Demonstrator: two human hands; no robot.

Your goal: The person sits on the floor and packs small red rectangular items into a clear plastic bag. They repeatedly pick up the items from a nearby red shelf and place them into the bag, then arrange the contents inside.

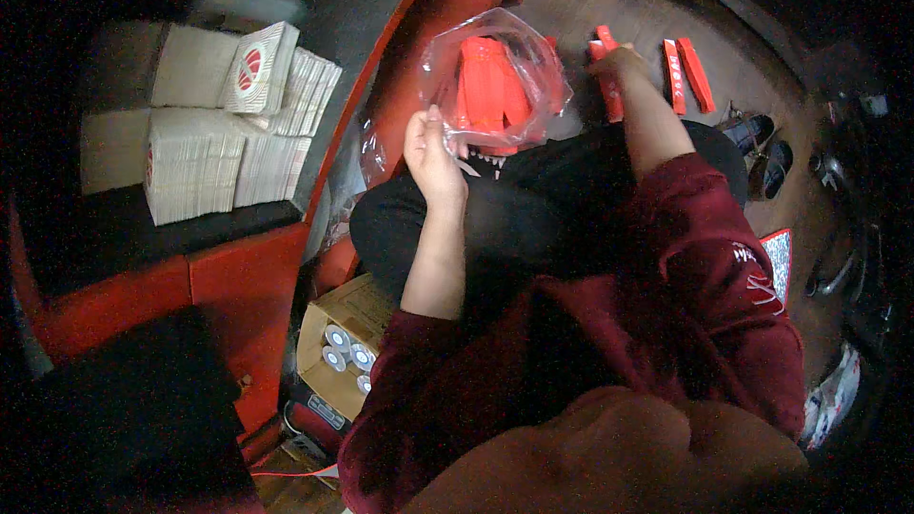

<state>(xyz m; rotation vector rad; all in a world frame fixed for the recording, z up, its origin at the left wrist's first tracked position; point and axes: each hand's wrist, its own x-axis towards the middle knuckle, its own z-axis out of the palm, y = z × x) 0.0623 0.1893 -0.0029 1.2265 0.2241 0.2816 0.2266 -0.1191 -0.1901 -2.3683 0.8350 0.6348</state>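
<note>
My left hand [434, 153] grips the rim of a clear plastic bag [550, 103] in front of my lap. Inside it stands a bundle of bright red narrow packets [493, 86]. The bag's mouth gapes towards me. Out to the right, my right hand [625, 66] has its fingers across red packets [611, 101] on the floor; the far side of its grip is hidden. To the right of that hand, a red packet with white markings [674, 78] lies beside a plain red one [696, 76].
On the dark bench [271, 215] at left stand stacks of square paper napkins [193, 164] with a printed emblem. Below, an open cardboard box [314, 375] holds several round-ended cylinders [338, 338]. Dark footwear [771, 168] lies on the wooden floor [571, 7] at right.
</note>
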